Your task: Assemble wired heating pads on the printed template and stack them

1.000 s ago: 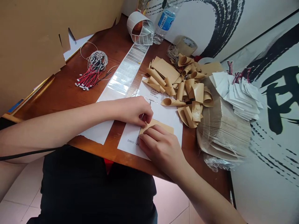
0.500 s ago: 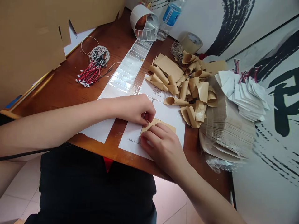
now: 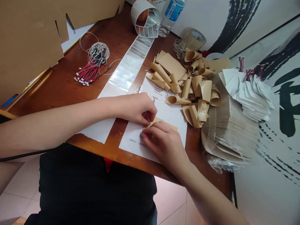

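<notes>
A small piece of brown kraft paper [image 3: 173, 127] lies on a printed white sheet [image 3: 131, 149] near the table's front edge. My left hand [image 3: 142, 109] is closed, its thumb and fingertips pinched at the paper's left side. Opposite it, my right hand [image 3: 167, 140] curls its fingers over the near part of the same paper, with thumb and forefinger close together. Both hands cover much of the paper, so its exact shape is hidden. Below the right fingers, printed letters and digits show on the white sheet.
Rolled kraft paper pieces [image 3: 187, 88] are heaped beyond my hands. To the right stand a plastic-wrapped stack of brown paper [image 3: 229, 131] and white packets [image 3: 248, 93]. Red-black wires [image 3: 91, 70] lie left of a label strip [image 3: 126, 70]. A bottle [image 3: 172, 15] and tape roll [image 3: 194, 39] stand behind.
The paper's near edge has drawn back from the printed line, showing more characters. My right fingers have shifted slightly; my left hand stays nearly in place. The view has tilted a little.
</notes>
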`<state>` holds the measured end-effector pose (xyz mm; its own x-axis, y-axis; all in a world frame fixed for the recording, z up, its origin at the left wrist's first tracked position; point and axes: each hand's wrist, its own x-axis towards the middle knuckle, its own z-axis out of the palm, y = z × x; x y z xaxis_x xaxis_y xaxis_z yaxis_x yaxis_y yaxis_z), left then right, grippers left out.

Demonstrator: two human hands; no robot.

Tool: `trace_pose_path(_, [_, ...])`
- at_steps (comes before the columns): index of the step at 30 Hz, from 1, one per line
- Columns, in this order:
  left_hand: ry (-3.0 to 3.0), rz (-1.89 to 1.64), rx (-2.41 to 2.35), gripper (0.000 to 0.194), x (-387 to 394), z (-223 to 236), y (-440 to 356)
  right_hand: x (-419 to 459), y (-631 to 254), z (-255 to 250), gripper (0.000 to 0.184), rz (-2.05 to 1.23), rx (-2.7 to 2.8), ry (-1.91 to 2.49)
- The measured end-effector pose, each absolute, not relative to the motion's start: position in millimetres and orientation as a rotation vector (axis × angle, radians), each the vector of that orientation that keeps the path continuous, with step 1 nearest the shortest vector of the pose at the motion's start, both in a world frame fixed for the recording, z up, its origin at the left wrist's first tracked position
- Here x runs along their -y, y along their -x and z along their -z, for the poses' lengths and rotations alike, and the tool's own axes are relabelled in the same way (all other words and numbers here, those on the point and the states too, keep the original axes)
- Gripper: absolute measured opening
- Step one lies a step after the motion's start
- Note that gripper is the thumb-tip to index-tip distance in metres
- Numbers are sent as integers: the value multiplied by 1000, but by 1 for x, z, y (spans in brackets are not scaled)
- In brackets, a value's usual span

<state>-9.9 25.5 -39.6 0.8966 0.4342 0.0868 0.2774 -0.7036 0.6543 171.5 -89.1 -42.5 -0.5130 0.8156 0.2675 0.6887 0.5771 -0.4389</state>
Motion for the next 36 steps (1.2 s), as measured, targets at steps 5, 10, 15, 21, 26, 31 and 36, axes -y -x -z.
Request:
trace_pose_path(5, [-2375,-318,-500,11,-26,40,10,87,-174,38,13,-533,2269,1273])
trace_pose_path(10, [-2388,-289,-512,11,-25,39,10,88,-175,34,10,-557,2319,1234])
trace_pose_path(15, [-2385,-295,-509,11,-26,40,11,89,-174,37,10,-465,2390,1189])
trace_pose_path(21, [-2395,-307,-494,10,-27,40,10,87,-176,38,12,-531,2373,1185])
trace_pose_path(26, [-2400,-304,-494,12,-26,40,11,83,-180,37,16,-600,2472,1109])
trace_pose_path(31, [-2410,-313,-487,11,-26,41,11,80,-180,35,17,-658,2502,1101])
trace_pose_path(36, [-2419,-327,-476,10,-27,42,10,79,-180,33,16,-662,2522,1116])
